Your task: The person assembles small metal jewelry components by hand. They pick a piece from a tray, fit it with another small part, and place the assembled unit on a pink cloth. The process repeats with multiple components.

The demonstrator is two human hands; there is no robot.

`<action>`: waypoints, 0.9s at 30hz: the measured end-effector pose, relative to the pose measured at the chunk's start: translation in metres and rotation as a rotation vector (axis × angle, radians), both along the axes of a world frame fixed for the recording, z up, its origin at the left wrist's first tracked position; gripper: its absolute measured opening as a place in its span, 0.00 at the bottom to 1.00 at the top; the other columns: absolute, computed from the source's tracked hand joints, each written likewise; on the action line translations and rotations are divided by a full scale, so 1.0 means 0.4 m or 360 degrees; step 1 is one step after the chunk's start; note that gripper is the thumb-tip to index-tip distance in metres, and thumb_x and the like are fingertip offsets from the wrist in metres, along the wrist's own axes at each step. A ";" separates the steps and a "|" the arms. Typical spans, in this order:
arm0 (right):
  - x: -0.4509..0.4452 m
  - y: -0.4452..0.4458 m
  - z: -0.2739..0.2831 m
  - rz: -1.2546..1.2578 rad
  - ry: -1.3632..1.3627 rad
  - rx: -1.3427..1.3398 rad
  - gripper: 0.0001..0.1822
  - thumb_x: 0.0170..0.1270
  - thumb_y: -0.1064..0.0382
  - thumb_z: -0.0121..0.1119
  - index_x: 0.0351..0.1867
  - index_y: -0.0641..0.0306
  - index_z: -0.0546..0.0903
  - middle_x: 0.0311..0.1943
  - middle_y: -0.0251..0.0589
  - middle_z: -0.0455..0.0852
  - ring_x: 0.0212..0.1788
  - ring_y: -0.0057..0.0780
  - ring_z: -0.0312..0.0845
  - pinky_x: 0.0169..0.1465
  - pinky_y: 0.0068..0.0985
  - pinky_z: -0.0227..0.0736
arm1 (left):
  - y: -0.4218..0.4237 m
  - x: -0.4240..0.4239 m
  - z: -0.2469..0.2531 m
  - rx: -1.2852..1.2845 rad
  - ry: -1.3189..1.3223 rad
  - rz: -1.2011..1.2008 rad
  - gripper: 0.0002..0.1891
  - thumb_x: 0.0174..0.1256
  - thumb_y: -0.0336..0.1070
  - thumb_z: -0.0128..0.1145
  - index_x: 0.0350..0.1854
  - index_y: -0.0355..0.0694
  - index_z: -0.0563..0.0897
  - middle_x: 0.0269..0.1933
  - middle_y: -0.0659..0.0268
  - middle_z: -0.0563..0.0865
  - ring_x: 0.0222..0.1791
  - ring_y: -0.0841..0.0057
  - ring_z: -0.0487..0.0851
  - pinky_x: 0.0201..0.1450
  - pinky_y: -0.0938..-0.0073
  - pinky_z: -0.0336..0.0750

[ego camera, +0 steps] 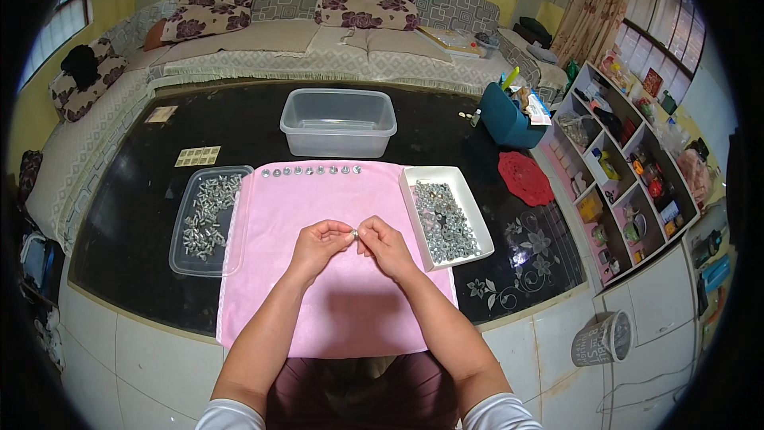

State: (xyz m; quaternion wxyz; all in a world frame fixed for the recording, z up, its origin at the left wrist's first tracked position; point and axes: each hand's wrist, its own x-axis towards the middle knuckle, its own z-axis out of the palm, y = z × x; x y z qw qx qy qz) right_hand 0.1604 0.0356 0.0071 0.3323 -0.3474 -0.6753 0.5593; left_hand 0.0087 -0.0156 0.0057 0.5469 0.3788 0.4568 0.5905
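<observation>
Over the middle of a pink cloth [358,286], my left hand [320,246] and my right hand [384,245] meet fingertip to fingertip. Both pinch one small shiny metal fastener [355,233]; fingers cover most of it, so its exact form is unclear. A clear plastic lid-like tray [177,251] to the left holds a heap of small metal bolts [206,221]. To the right, a white cardboard box [484,239] contains many nuts or washers [444,227]. Along the cloth's far edge runs a row of several small metal fastener pieces [310,171].
Beyond the cloth, a clear plastic bin [338,143] stands on the black tabletop [137,209]. A teal container [507,116] and a red mat [525,179] lie to the far right. A compartment shelf [621,173] and a waste basket [603,340] stand beyond the table's right side.
</observation>
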 end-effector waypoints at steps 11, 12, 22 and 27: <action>0.002 0.004 -0.011 0.0005 0.0059 0.0013 0.11 0.64 0.57 0.51 0.32 0.63 0.73 0.20 0.32 0.77 0.24 0.17 0.72 0.30 0.16 0.67 | -0.003 0.002 0.007 -0.0009 -0.0010 0.0003 0.06 0.55 0.27 0.60 0.35 0.33 0.80 0.30 0.67 0.82 0.29 0.87 0.78 0.34 0.88 0.73; 0.002 0.006 -0.012 0.0016 0.0038 0.0012 0.11 0.64 0.57 0.51 0.32 0.63 0.73 0.20 0.32 0.77 0.24 0.17 0.71 0.30 0.16 0.67 | -0.004 0.001 0.008 -0.0006 -0.0011 0.0003 0.06 0.55 0.27 0.60 0.35 0.33 0.80 0.30 0.67 0.82 0.29 0.87 0.78 0.34 0.88 0.73; 0.003 0.007 -0.012 0.0034 0.0033 -0.0015 0.10 0.64 0.57 0.52 0.33 0.62 0.73 0.21 0.31 0.76 0.24 0.16 0.71 0.30 0.16 0.67 | -0.001 0.000 0.005 -0.0002 -0.0015 -0.0003 0.06 0.55 0.27 0.60 0.35 0.33 0.80 0.30 0.67 0.82 0.29 0.87 0.78 0.34 0.88 0.73; 0.001 0.001 -0.004 0.0035 0.0047 -0.0001 0.10 0.64 0.57 0.52 0.33 0.61 0.73 0.20 0.31 0.76 0.24 0.16 0.71 0.30 0.16 0.67 | -0.001 -0.001 0.002 -0.0010 -0.0009 -0.0004 0.06 0.55 0.27 0.60 0.35 0.34 0.79 0.30 0.67 0.82 0.29 0.86 0.78 0.34 0.88 0.73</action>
